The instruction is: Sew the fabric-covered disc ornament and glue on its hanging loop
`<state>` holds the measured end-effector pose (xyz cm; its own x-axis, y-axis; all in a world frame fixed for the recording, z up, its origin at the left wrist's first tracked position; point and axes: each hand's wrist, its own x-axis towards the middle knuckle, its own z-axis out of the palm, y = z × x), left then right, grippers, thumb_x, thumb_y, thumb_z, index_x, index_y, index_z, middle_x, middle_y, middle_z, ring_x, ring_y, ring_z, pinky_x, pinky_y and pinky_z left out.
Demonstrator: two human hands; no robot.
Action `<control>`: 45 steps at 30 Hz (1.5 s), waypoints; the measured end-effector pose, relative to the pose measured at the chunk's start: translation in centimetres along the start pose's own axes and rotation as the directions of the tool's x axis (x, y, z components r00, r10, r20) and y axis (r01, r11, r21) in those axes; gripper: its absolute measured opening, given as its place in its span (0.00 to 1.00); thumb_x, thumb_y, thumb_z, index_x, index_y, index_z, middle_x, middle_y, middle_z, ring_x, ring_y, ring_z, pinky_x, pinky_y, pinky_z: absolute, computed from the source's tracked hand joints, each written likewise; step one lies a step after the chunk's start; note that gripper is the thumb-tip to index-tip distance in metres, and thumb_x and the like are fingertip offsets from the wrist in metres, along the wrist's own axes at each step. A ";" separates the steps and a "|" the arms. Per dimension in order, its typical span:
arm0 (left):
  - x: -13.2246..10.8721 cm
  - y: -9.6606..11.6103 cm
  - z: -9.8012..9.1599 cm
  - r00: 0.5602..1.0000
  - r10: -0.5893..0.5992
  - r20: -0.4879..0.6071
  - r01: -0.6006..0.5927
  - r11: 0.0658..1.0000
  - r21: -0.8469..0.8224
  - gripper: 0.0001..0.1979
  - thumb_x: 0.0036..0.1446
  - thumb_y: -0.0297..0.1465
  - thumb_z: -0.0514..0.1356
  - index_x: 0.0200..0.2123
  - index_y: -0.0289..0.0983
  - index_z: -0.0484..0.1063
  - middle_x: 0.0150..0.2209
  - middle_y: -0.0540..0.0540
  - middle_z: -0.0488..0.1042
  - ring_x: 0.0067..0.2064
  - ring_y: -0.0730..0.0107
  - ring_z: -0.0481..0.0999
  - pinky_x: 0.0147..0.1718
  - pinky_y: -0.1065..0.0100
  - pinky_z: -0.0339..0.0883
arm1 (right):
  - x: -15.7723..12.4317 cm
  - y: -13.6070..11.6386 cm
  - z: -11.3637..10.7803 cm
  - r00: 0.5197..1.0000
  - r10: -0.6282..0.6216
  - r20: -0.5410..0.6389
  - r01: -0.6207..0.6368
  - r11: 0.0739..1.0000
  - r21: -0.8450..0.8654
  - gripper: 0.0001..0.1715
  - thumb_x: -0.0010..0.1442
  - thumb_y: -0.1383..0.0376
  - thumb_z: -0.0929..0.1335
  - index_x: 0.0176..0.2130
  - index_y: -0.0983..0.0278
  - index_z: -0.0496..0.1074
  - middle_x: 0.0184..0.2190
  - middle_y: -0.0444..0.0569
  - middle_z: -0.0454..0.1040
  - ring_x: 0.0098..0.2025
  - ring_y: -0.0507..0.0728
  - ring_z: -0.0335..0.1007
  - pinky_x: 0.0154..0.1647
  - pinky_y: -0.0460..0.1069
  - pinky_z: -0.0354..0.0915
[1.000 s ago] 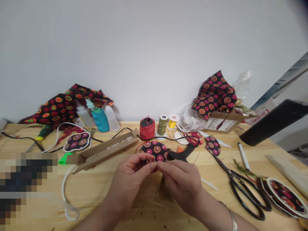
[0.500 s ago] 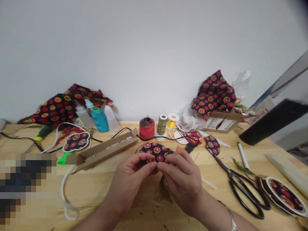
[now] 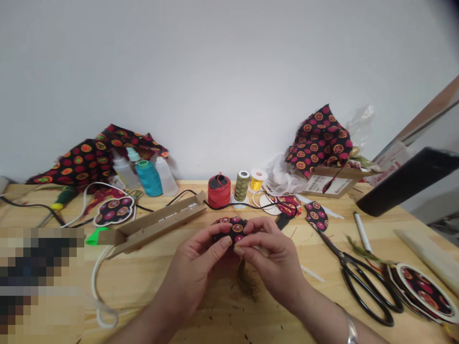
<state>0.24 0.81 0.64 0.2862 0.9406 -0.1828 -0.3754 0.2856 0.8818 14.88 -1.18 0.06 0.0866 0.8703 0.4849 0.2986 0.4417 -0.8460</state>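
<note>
A black fabric piece [image 3: 237,229] with pink and orange round motifs and small white beads is held up between my hands above the table. My left hand [image 3: 197,260] is closed on its left side, thumb in front and fingers partly hidden behind. At the right lower edge, my right hand [image 3: 272,258] pinches with thumb and forefinger; whether thread or a needle lies in the pinch is too small to see. An olive tassel [image 3: 247,282] hangs beneath, beside the right hand.
Black scissors [image 3: 362,282] and a round fabric-covered piece [image 3: 425,291] lie at right. Behind stand a red thread spool [image 3: 219,193], an olive spool [image 3: 242,186] and a yellow one [image 3: 256,181]. A cardboard trough [image 3: 161,220], bottles and a white cord [image 3: 93,277] are at left.
The fabric piece has tilted and dropped slightly. My right fingers have shifted and are less bunched, and more of the olive tassel shows below.
</note>
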 end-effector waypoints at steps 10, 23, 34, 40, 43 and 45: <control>-0.2 -0.2 -0.4 0.984 -0.135 0.116 0.143 0.987 -0.067 0.07 0.50 0.29 0.62 0.34 0.37 0.78 0.36 0.43 0.79 0.34 0.62 0.77 0.36 0.61 0.71 | 0.3 0.3 0.3 0.936 0.350 0.041 -0.339 0.864 0.372 0.05 0.42 0.72 0.73 0.22 0.62 0.77 0.27 0.46 0.71 0.32 0.52 0.69 0.36 0.48 0.68; -0.5 0.3 -0.1 0.991 -0.114 0.075 0.096 0.972 0.217 0.06 0.47 0.31 0.64 0.31 0.38 0.79 0.33 0.45 0.79 0.34 0.66 0.75 0.33 0.71 0.69 | 0.3 0.0 0.4 0.901 0.431 0.053 -0.408 0.799 0.442 0.03 0.39 0.69 0.74 0.21 0.62 0.77 0.23 0.45 0.72 0.27 0.51 0.68 0.29 0.45 0.67; -0.4 0.6 -0.1 0.989 -0.137 0.060 0.114 0.947 0.300 0.04 0.47 0.31 0.64 0.28 0.37 0.78 0.27 0.49 0.75 0.28 0.72 0.72 0.25 0.75 0.66 | 0.4 0.2 0.4 0.904 0.416 0.095 -0.418 0.819 0.392 0.04 0.40 0.70 0.74 0.21 0.62 0.77 0.23 0.43 0.70 0.28 0.50 0.66 0.30 0.45 0.65; -0.4 0.4 -0.2 0.981 -0.167 0.094 0.144 0.966 0.217 0.05 0.48 0.31 0.63 0.30 0.36 0.77 0.30 0.47 0.75 0.31 0.69 0.73 0.29 0.72 0.69 | 0.5 0.1 0.2 0.913 0.393 0.111 -0.405 0.840 0.361 0.06 0.39 0.71 0.74 0.23 0.62 0.78 0.25 0.44 0.72 0.29 0.51 0.68 0.33 0.47 0.66; -0.4 0.3 -0.3 0.980 -0.173 0.094 0.155 0.973 0.169 0.05 0.48 0.31 0.64 0.29 0.35 0.77 0.29 0.48 0.75 0.31 0.71 0.74 0.29 0.73 0.70 | 0.5 0.0 0.2 0.904 0.409 0.128 -0.427 0.837 0.342 0.05 0.40 0.69 0.74 0.24 0.62 0.78 0.26 0.45 0.72 0.30 0.52 0.68 0.34 0.48 0.66; -0.3 0.3 -0.3 0.980 -0.183 0.083 0.171 0.976 0.134 0.04 0.48 0.30 0.64 0.29 0.34 0.77 0.29 0.47 0.76 0.30 0.71 0.75 0.29 0.73 0.70 | 0.6 0.1 0.1 0.900 0.417 0.128 -0.435 0.836 0.334 0.05 0.40 0.68 0.74 0.24 0.61 0.78 0.26 0.45 0.72 0.32 0.53 0.68 0.36 0.48 0.65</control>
<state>-0.22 0.71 0.79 0.4220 0.8541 -0.3041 -0.1996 0.4148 0.8878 14.84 -0.57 0.29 0.0812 0.9952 0.0549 -0.1053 0.0634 -0.9924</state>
